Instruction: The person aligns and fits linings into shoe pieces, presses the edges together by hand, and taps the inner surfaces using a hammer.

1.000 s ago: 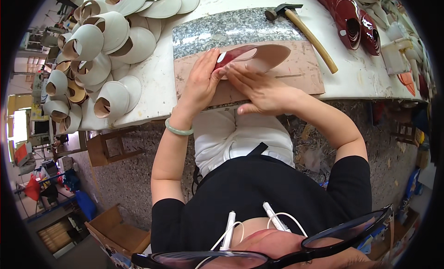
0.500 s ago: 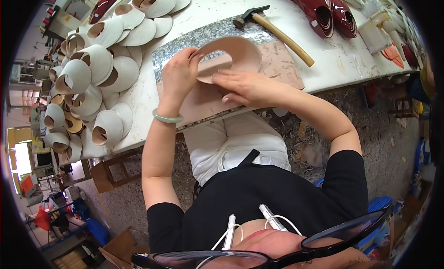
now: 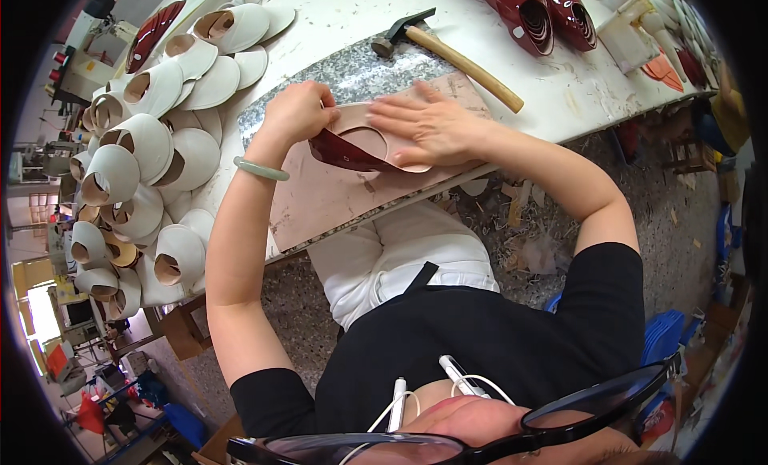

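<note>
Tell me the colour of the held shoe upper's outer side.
Glossy dark red; the shoe upper shows best in the head view.

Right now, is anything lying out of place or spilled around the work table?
Yes: pale scraps litter the floor right of the white trousers. They look untidy because they lie loose and scattered.

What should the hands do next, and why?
Perhaps the right hand could gently smooth the glossy dark-red, pale-lined curved piece. Its near side shows red while its far side shows pale lining, so it doesn't seem flat. The left hand grips one end; the right lies spread near the other.
</note>
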Demonstrator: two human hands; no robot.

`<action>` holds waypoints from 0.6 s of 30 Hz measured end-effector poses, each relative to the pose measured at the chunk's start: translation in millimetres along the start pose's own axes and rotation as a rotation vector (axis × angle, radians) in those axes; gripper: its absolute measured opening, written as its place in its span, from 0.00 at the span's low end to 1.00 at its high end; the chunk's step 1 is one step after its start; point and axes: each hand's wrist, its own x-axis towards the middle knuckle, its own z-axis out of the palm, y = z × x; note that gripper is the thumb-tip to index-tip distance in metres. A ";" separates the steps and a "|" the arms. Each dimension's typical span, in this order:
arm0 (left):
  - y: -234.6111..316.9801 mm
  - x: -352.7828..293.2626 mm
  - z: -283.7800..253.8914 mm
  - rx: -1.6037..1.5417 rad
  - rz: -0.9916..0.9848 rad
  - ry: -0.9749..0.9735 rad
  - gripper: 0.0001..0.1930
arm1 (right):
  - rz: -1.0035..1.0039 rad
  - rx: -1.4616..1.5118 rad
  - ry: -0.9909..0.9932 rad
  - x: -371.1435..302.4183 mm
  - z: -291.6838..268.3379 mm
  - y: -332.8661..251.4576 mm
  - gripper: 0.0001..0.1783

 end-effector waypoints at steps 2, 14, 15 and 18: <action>-7.3 -1.5 1.7 -0.011 0.032 0.010 0.12 | 0.077 -0.156 0.067 -13.7 -6.4 23.2 0.36; -6.6 -6.1 18.2 -0.521 0.008 0.162 0.15 | 0.583 0.214 0.453 19.3 -41.1 87.7 0.23; -6.8 -7.5 17.6 -0.529 -0.004 0.165 0.15 | 0.571 0.214 0.445 11.7 -54.7 69.3 0.23; -4.1 -2.6 14.4 -0.533 -0.030 0.159 0.15 | 0.185 0.232 0.760 -4.6 -66.9 26.9 0.22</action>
